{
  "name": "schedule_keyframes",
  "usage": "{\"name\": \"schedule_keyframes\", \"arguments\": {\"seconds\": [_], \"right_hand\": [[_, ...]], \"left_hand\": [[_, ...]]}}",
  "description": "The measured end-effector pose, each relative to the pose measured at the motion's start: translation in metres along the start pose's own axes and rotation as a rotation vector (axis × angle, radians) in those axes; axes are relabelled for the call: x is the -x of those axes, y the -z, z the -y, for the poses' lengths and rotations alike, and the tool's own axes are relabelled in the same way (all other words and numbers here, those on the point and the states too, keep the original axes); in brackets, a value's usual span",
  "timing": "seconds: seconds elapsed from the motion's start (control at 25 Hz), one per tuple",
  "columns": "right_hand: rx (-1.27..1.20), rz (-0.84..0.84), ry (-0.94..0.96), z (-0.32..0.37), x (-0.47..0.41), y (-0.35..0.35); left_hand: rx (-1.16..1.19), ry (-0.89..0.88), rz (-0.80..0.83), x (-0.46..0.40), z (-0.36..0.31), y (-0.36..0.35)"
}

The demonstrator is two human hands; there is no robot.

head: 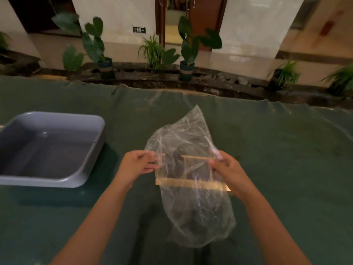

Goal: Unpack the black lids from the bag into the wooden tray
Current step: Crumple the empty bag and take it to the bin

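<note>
Taking the wooden tray (193,182) as our marker, well to its left a grey plastic tub (51,150) sits on the green-covered desk (286,150), with nothing in it that we can see. Closer in, our left hand (138,165) is just left of the tray, its fingers (150,154) pinched shut on the edge of the clear plastic bag (189,188). The bag hangs draped right over the tray, so we see the tray's pale wooden rails only through the film. The black lids (196,219) show as a dark clump low in the bag, on the near side of the tray; we cannot count them. Our right hand (227,167) is at the tray's right end, fingers closed on the bag's other edge. By our reading, the work has barely begun: no lid can be seen lying loose in the tray, and the whole load remains to be taken out.
</note>
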State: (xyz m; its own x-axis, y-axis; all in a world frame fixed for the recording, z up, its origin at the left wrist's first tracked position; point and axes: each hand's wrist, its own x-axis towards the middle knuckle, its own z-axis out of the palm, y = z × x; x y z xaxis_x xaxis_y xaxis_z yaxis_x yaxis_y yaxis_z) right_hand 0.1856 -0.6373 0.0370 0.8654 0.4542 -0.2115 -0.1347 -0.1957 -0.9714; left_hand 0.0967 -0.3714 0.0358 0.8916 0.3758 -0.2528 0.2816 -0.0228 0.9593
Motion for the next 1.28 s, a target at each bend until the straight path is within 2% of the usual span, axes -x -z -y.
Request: {"name": "schedule_keyframes", "arguments": {"seconds": [0.08,0.16,0.24,0.32,0.4,0.48,0.52,0.56,0.64,0.72,0.84,1.04,1.12,1.2,1.28], "right_hand": [[0.099,0.188,-0.064,-0.001,0.010,0.016],[0.127,0.275,-0.052,-0.001,0.020,0.032],[0.065,0.161,0.012,0.000,0.024,0.045],[0.058,0.007,0.039,0.001,0.024,0.054],[0.049,-0.044,0.078,0.002,0.021,0.051],[-0.029,-0.147,0.118,0.002,0.017,0.040],[-0.097,-0.219,0.120,0.003,0.016,0.035],[-0.131,-0.272,0.120,0.004,0.015,0.029],[-0.075,-0.322,0.135,0.005,0.014,0.024],[-0.041,-0.296,0.076,0.007,0.012,0.021],[-0.335,-0.212,-0.136,0.021,0.006,0.025],[-0.452,-0.104,-0.321,0.035,-0.002,0.044],[-0.473,-0.114,-0.300,0.035,-0.005,0.048],[-0.564,-0.217,-0.168,0.035,-0.007,0.052],[-0.453,-0.332,-0.011,0.034,-0.005,0.051]], "left_hand": [[0.030,0.016,0.082,-0.006,-0.010,-0.003],[-0.027,0.061,0.316,-0.013,-0.023,0.006],[-0.199,0.102,0.560,-0.023,-0.047,0.029],[-0.336,0.116,0.655,-0.033,-0.079,0.056],[-0.287,0.073,0.523,-0.039,-0.105,0.065],[0.109,0.044,0.297,-0.040,-0.102,0.049],[0.290,0.042,0.237,-0.035,-0.093,0.031],[0.375,0.051,0.226,-0.027,-0.079,0.009],[0.278,0.024,0.288,-0.005,-0.049,-0.038],[0.250,-0.051,0.229,0.014,-0.034,-0.065],[0.220,-0.161,0.186,0.024,-0.031,-0.071],[0.032,-0.205,0.382,0.024,-0.026,-0.055],[0.051,-0.200,0.446,0.024,-0.027,-0.043],[0.143,-0.156,0.464,0.027,-0.027,-0.034],[0.211,-0.108,0.488,0.031,-0.027,-0.032]]}}
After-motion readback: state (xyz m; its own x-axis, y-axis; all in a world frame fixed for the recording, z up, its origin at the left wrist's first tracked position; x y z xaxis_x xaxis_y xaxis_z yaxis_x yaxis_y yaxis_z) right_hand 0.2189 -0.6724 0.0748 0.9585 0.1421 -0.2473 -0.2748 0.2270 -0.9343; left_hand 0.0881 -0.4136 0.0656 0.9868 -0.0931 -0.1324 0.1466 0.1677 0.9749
